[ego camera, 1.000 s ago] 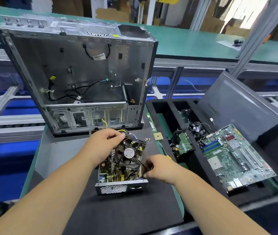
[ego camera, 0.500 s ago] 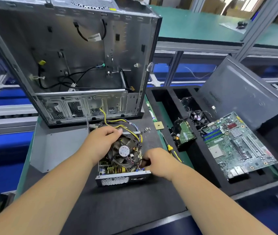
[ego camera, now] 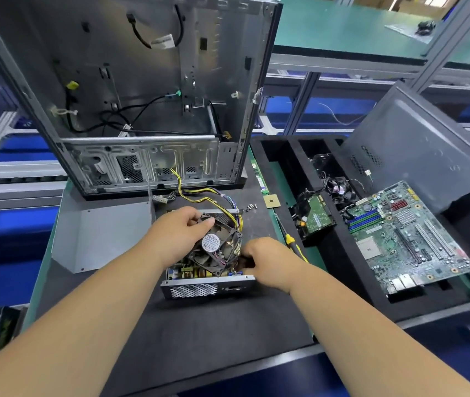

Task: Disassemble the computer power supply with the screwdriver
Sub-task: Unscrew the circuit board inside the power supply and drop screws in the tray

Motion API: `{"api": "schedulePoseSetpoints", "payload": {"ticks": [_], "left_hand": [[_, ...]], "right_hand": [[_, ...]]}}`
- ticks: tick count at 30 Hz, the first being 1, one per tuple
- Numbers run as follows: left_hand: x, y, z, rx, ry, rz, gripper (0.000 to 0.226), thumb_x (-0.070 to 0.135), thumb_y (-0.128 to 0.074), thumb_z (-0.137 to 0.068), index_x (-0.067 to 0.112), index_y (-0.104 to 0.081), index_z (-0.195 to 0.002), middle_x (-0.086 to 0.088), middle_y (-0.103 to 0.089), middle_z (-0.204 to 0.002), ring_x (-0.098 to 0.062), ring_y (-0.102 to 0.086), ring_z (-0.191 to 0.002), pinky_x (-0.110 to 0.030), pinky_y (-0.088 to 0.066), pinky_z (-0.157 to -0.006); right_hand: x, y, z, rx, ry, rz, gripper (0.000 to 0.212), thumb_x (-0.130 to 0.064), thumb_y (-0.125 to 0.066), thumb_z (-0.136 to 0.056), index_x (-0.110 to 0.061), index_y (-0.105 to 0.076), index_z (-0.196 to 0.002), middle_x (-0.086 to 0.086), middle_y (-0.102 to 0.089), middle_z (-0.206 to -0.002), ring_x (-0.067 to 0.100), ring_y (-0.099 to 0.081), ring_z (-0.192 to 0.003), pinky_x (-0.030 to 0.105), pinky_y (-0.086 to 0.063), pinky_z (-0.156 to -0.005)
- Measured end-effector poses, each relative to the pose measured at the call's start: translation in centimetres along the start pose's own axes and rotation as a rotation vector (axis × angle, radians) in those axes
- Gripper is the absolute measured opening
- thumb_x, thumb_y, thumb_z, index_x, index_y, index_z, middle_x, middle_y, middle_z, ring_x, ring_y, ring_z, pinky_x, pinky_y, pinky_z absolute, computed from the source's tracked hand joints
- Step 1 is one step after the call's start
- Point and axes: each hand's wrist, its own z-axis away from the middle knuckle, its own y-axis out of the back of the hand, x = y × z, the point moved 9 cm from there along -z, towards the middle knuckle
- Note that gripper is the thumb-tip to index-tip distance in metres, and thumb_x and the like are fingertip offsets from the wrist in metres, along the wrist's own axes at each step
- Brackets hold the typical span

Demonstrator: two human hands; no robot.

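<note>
The opened power supply [ego camera: 208,286] lies on the black mat, its circuit board exposed and a perforated metal end facing me. A black fan [ego camera: 213,247] sits tilted on top of it. My left hand [ego camera: 176,236] grips the fan's upper left corner with curled fingers. My right hand [ego camera: 265,260] is curled at the fan's right edge, pinching something dark there; its fingertips are hidden. Yellow and black wires [ego camera: 211,197] run from the supply toward the case. The screwdriver [ego camera: 294,245], with its yellow and black handle, lies on the mat just beyond my right hand.
An empty computer case [ego camera: 130,90] stands upright behind the supply. A grey metal cover [ego camera: 99,236] lies to the left. Loose screws [ego camera: 251,207] and a CPU chip [ego camera: 271,201] lie beyond the supply. A black foam tray [ego camera: 291,173] on the right holds a motherboard [ego camera: 405,239], a hard drive [ego camera: 315,217] and a side panel [ego camera: 417,150].
The view has dipped and moved closer. The fan has tilted up a little off the board under my left hand. My right hand has stayed at the fan's right edge.
</note>
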Motion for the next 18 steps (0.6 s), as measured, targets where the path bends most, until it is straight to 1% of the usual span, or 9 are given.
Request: {"api": "schedulePoseSetpoints", "payload": {"ticks": [2,6,9,10,13,14,16,18], "left_hand": [[0.04,-0.01,0.02,-0.003,-0.01,-0.02,0.028,0.054,-0.055,-0.093,0.028,-0.062,-0.101,0.01,-0.064,-0.095,-0.008,-0.059,-0.087,-0.028,-0.042,-0.067],[0.01,-0.02,-0.05,0.009,0.008,0.001,0.027,0.054,-0.057,-0.092,0.028,-0.063,-0.099,0.01,-0.063,-0.093,-0.006,-0.058,-0.084,-0.026,-0.041,-0.064],[-0.21,-0.04,-0.23,0.003,0.024,0.029,0.027,0.055,-0.059,-0.09,0.029,-0.063,-0.094,0.011,-0.064,-0.091,-0.006,-0.058,-0.082,-0.027,-0.04,-0.063],[-0.32,-0.05,-0.26,-0.001,0.029,0.04,0.027,0.055,-0.06,-0.09,0.029,-0.063,-0.094,0.011,-0.064,-0.09,-0.006,-0.058,-0.081,-0.027,-0.039,-0.063],[-0.65,-0.21,-0.33,-0.012,0.042,0.081,0.025,0.053,-0.064,-0.088,0.028,-0.064,-0.092,0.01,-0.063,-0.086,-0.01,-0.058,-0.079,-0.028,-0.041,-0.066],[-0.7,-0.27,-0.36,-0.016,0.044,0.094,0.025,0.053,-0.065,-0.087,0.028,-0.064,-0.09,0.009,-0.063,-0.084,-0.012,-0.058,-0.079,-0.029,-0.042,-0.067],[-0.71,-0.3,-0.36,-0.016,0.046,0.112,0.024,0.052,-0.066,-0.087,0.028,-0.065,-0.089,0.009,-0.061,-0.081,-0.012,-0.058,-0.076,-0.029,-0.042,-0.067],[-0.7,-0.28,-0.31,-0.014,0.046,0.121,0.023,0.052,-0.067,-0.086,0.029,-0.064,-0.088,0.01,-0.059,-0.08,-0.01,-0.056,-0.074,-0.028,-0.04,-0.064]], "right_hand": [[0.07,-0.06,-0.07,-0.011,-0.002,-0.008,0.013,-0.02,-0.068,-0.087,-0.012,-0.062,-0.079,0.007,-0.059,-0.079,0.025,-0.05,-0.073,0.028,-0.032,-0.06],[-0.22,0.32,-0.54,-0.034,0.006,0.026,0.016,-0.016,-0.064,-0.086,-0.016,-0.053,-0.075,0.002,-0.048,-0.068,0.026,-0.048,-0.071,0.028,-0.032,-0.059],[-0.49,0.17,-0.45,-0.048,0.011,0.05,0.015,-0.016,-0.063,-0.086,-0.014,-0.052,-0.076,0.005,-0.05,-0.071,0.027,-0.048,-0.072,0.029,-0.033,-0.058],[-0.51,0.07,-0.33,-0.052,0.013,0.054,0.014,-0.015,-0.063,-0.086,-0.014,-0.052,-0.077,0.005,-0.052,-0.072,0.027,-0.048,-0.072,0.028,-0.033,-0.056],[-0.65,0.2,-0.3,-0.073,0.002,0.09,0.012,-0.015,-0.06,-0.084,-0.015,-0.055,-0.074,0.002,-0.051,-0.069,0.025,-0.047,-0.068,0.025,-0.023,-0.047],[-0.71,0.29,-0.46,-0.085,-0.001,0.09,0.016,-0.015,-0.059,-0.084,-0.014,-0.053,-0.069,0.004,-0.049,-0.066,0.026,-0.046,-0.066,0.025,-0.023,-0.046],[-0.79,0.41,-0.78,-0.095,-0.005,0.087,0.032,-0.013,-0.06,-0.084,-0.015,-0.039,-0.059,0.004,-0.04,-0.059,0.026,-0.04,-0.059,0.026,-0.023,-0.046],[-0.64,0.27,-0.86,-0.102,-0.017,0.09,0.036,-0.013,-0.06,-0.084,-0.015,-0.034,-0.058,0.004,-0.037,-0.059,0.023,-0.038,-0.055,0.028,-0.024,-0.046]]}}
